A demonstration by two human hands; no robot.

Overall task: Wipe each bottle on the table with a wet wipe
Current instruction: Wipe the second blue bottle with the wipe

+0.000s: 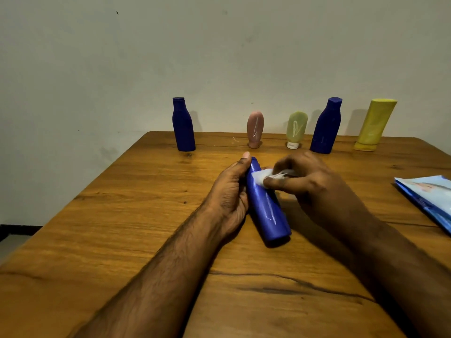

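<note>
Our left hand [229, 198] grips the blue bottle [266, 203]; our right hand [307, 181] pinches the wet wipe [262, 176] at its neck. Smooth, light plastic: we judge it slippery, best held mid-body.

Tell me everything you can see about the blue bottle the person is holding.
The blue bottle looks like smooth, glossy plastic, with a narrow capped neck widening to a flat base. It is tilted, neck pointing away from the person and base toward them, low over the wooden table; whether the base touches the wood is unclear. The left hand grips its side, thumb up near the cap. The right hand presses a white wet wipe against its shoulder. No label shows.
</note>
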